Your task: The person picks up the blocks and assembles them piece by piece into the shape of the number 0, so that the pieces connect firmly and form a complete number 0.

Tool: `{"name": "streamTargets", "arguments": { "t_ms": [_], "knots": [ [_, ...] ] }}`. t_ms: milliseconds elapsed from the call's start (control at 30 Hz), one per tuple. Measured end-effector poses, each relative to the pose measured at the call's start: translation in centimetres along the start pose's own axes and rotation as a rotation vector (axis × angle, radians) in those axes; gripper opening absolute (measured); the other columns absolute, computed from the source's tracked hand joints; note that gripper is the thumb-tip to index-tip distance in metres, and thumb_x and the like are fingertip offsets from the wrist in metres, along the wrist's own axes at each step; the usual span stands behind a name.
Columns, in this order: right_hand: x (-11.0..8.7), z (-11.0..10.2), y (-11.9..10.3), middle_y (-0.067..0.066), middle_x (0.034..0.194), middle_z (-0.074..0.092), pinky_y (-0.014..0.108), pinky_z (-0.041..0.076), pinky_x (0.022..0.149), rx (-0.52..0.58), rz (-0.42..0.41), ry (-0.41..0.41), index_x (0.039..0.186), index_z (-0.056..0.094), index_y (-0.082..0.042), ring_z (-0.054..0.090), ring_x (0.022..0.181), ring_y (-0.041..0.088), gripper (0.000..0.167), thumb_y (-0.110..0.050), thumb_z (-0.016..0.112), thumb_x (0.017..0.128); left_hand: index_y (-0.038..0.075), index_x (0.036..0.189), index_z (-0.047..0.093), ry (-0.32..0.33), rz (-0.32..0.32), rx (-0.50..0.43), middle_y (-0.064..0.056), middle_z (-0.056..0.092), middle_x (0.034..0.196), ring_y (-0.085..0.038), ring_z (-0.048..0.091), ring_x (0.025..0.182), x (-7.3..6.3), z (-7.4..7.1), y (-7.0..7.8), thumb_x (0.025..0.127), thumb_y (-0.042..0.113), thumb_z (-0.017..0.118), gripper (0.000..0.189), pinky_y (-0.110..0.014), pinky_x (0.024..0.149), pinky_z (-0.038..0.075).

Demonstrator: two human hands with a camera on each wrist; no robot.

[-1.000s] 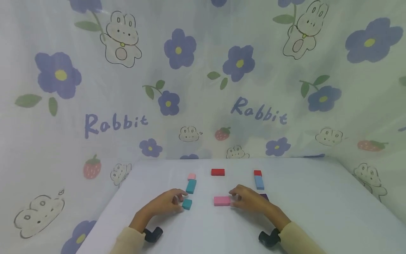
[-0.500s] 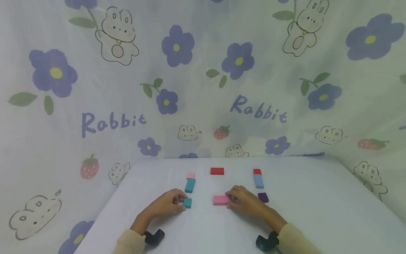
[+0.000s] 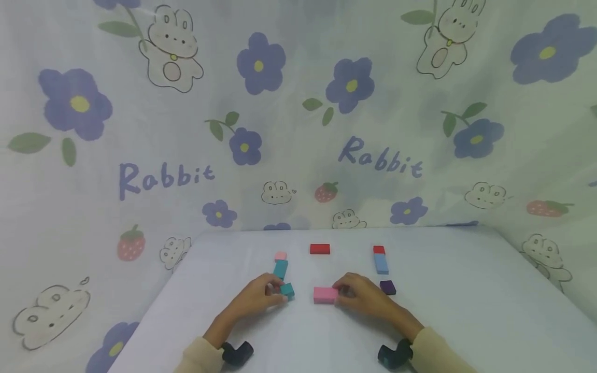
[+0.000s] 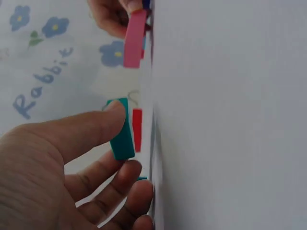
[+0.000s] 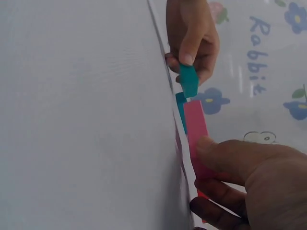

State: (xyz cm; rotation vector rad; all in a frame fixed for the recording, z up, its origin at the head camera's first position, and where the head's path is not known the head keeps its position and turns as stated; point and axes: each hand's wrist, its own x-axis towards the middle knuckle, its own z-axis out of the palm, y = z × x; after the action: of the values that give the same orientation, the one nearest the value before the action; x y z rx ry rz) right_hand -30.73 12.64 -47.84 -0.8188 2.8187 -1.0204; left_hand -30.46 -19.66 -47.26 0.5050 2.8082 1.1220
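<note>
My left hand (image 3: 261,295) pinches a small teal block (image 3: 287,291) between thumb and fingers; in the left wrist view the thumb lies across the teal block (image 4: 122,134). To its right, my right hand (image 3: 364,295) grips the right end of a longer pink block (image 3: 325,295). The right wrist view has the thumb on the side of the pink block (image 5: 196,124), its far end pointing at the teal block (image 5: 188,80). In the head view a short gap separates the two held blocks. A longer teal block (image 3: 281,269) lies just behind the left fingers.
A light pink block (image 3: 280,256) sits behind the longer teal one. Farther back in the middle is a red block (image 3: 320,249). On the right, a small red block (image 3: 379,249) adjoins a blue block (image 3: 381,263), with a dark purple block (image 3: 387,287) nearer. A patterned curtain (image 3: 298,114) backs the white table (image 3: 466,290).
My left hand has taken hold of the small teal block and moved it right, toward the pink block. My right hand has closed on the pink block's right end.
</note>
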Motion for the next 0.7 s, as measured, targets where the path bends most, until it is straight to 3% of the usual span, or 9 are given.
{"name": "streamTargets", "arguments": {
  "t_ms": [333,533,700],
  "knots": [
    [-0.7,-0.3,-0.4,-0.017,0.104,0.062,0.024,0.053,0.089,0.042,-0.123,-0.052,0.111,0.068,-0.026,0.055,0.097,0.002,0.025,-0.034,0.075,0.089,0.01,0.116,0.067,0.026,0.047,-0.027,0.004,0.061,0.095,-0.009,0.051,0.076,0.5,1.8,1.4,0.088,0.033,0.075,0.037,-0.021,0.06,0.045],
    [-1.4,0.7,-0.4,-0.02,0.105,0.061,0.024,0.051,0.092,0.066,-0.131,-0.117,0.111,0.066,-0.031,0.054,0.098,0.0,0.027,-0.045,0.073,0.089,0.012,0.112,0.067,-0.001,0.072,-0.014,0.007,0.06,0.093,-0.007,0.049,0.075,-0.3,2.9,1.5,0.085,0.034,0.078,0.036,-0.021,0.062,0.044],
    [-1.7,1.0,-0.5,-0.022,0.104,0.061,0.025,0.05,0.092,0.052,-0.131,-0.116,0.111,0.066,-0.033,0.053,0.098,0.0,0.027,-0.046,0.072,0.089,0.018,0.109,0.067,0.006,0.086,0.021,0.008,0.059,0.094,-0.006,0.048,0.075,-0.7,3.2,1.5,0.083,0.039,0.079,0.035,-0.023,0.066,0.04]
  ]
}}
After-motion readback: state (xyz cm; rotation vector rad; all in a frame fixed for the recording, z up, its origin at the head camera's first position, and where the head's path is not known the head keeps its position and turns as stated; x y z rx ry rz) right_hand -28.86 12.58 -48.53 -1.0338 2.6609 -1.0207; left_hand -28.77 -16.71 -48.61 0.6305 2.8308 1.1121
